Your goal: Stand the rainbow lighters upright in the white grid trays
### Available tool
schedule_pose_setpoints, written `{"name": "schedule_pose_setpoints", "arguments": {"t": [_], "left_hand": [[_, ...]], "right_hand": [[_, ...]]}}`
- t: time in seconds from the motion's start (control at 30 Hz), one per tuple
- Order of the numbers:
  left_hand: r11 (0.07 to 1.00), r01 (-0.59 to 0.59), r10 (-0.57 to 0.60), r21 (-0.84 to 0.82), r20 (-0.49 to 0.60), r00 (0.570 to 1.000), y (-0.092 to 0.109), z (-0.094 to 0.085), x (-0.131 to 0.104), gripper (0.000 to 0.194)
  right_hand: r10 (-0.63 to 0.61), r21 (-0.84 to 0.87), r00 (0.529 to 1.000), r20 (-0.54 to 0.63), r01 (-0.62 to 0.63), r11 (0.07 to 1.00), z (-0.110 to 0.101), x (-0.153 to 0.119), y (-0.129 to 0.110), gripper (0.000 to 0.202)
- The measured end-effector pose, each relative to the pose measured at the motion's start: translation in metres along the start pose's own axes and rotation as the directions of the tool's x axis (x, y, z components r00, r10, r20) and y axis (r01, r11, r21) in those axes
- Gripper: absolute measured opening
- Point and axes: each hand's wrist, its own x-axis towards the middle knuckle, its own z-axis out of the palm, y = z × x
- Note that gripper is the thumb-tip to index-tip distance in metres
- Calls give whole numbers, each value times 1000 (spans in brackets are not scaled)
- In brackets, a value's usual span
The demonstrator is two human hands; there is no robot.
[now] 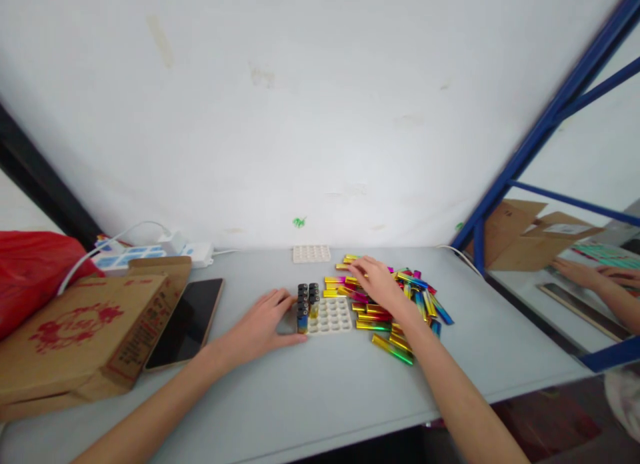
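A white tray with rows of round holes lies flat on the table. At its left end several black-topped tubes stand upright in two rows, their lower parts shiny blue or gold. My left hand rests open around the tray's left end, with the thumb at the front corner and the fingers by the black tops. Right of the tray spreads a loose pile of shiny metallic tubes in gold, green, blue, red and purple. Bent over the pile's far left side, my right hand has its fingertips closed on a gold tube.
A second white holed tray lies by the wall. To the left are a dark tablet, a cardboard box, a power strip and a red bag. A blue metal frame borders the right, with a co-worker's hands beyond it.
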Motion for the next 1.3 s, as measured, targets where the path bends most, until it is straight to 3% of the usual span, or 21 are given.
{"name": "schedule_pose_setpoints", "arguments": {"t": [0.1,0.27,0.6,0.93,1.13,1.3], "left_hand": [[1000,-8,8,-13,-10,1000,1,-2,0,50],[1000,-5,5,-18,-15,1000,0,0,-1,51],[999,36,-36,-18,9,999,-3,2,-3,57],[998,52,-52,-17,10,999,-2,3,-2,57],[1000,24,-24,3,-1,1000,-7,8,-3,59],[999,44,-44,16,15,999,-7,7,-3,61]], "right_hand": [[100,-122,995,-16,-102,987,-4,12,43,19],[94,-120,972,216,-69,990,-3,33,76,25],[40,-29,943,331,-32,999,-9,41,70,20],[52,131,936,348,-104,986,-10,48,70,16],[4,194,934,358,-78,978,-3,43,69,30],[-36,174,901,432,-45,984,-11,47,63,38]]}}
